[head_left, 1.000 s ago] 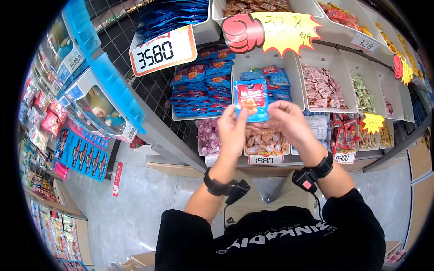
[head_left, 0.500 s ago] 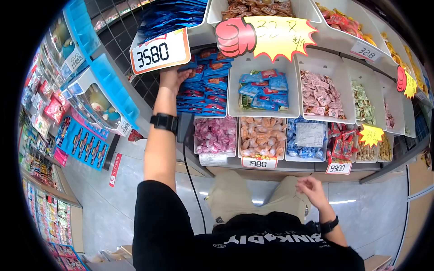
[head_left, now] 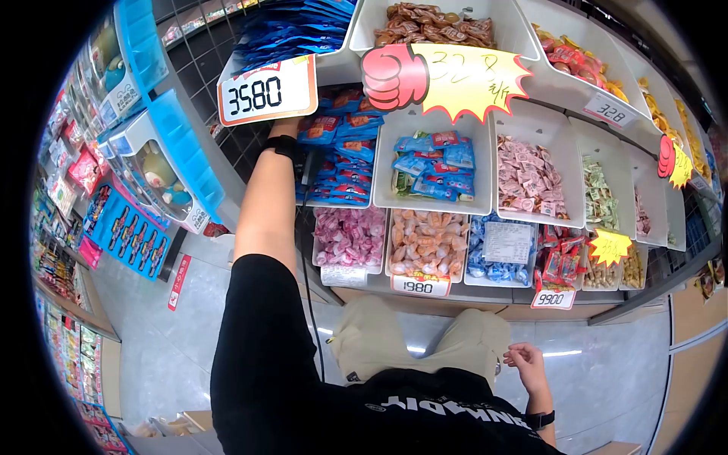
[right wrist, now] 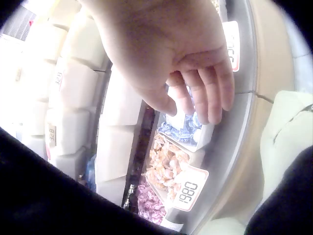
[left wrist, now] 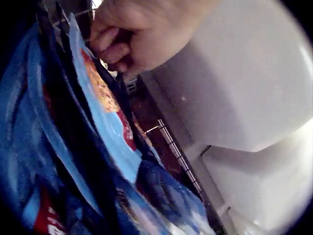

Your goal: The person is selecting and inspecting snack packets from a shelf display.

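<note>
Past the wrist, my left hand [head_left: 287, 127] is mostly hidden behind the 35.80 price sign [head_left: 267, 91], at the left side of the bin of blue snack packets [head_left: 343, 167]. Up close in the left wrist view, the left hand [left wrist: 142, 34] has curled fingers against the top of an upright blue packet [left wrist: 105, 112]; whether they pinch it cannot be seen. My right hand [head_left: 528, 364] hangs low beside the right knee, holding nothing. Its fingers are loosely bent in the right wrist view, where the hand [right wrist: 171, 54] shows palm and fingertips.
Right of the packets is a bin of mixed blue and green packets [head_left: 436, 167], then pink-wrapped candies [head_left: 531, 174]. Below lie purple candies [head_left: 350, 235] and orange candies [head_left: 427, 239]. A yellow sign [head_left: 474, 80] overhangs the bins. Boxed toys [head_left: 163, 171] hang at left.
The packet held up in both hands is gone from them. My left hand went left to the blue packets, then further behind the price sign; my right hand dropped beside the knee.
</note>
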### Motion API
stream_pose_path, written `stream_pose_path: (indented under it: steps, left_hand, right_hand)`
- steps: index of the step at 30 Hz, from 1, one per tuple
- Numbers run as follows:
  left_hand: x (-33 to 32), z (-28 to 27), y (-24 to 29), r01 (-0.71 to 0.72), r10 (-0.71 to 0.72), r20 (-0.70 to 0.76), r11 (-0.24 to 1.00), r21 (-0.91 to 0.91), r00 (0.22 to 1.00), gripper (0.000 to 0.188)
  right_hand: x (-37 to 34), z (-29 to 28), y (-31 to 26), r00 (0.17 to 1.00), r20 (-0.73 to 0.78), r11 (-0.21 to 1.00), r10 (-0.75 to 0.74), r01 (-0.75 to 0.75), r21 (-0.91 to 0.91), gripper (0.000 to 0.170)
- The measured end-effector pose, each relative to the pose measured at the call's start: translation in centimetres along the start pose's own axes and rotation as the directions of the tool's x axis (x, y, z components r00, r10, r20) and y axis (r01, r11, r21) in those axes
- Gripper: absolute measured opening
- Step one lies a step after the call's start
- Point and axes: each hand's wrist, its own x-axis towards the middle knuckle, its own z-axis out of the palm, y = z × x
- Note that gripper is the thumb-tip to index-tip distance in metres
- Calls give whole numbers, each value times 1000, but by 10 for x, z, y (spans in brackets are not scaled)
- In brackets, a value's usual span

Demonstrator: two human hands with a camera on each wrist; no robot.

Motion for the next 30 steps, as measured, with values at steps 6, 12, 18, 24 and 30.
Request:
stream_pose_path:
  steps: [6, 12, 18, 24, 30]
  left_hand:
    - [5, 9, -15, -234, 340, -130, 832, 502, 931, 47]
    - [-17, -6, 4, -219, 276, -46, 842, 492, 960, 53]
    - [-128, -46, 76, -59, 46, 85, 984, 169, 995, 30]
    - [-271, -71, 51, 56, 1, 154, 927, -370, 988, 18]
    - [-415, -64, -23, 535, -399, 392, 768, -351, 829, 18]
  right_hand:
    - [5, -2, -7, 999, 25, 999, -34, 34, -26, 15]
    - [39, 2, -79, 954, 117, 936, -275, 294, -194, 14]
    - [86, 66, -231, 622, 449, 431, -641, 776, -461, 15]
    - [159, 125, -301, 476, 604, 198, -639, 861, -468, 17]
    - [259, 157, -323, 579, 678, -158, -453, 697, -700, 34]
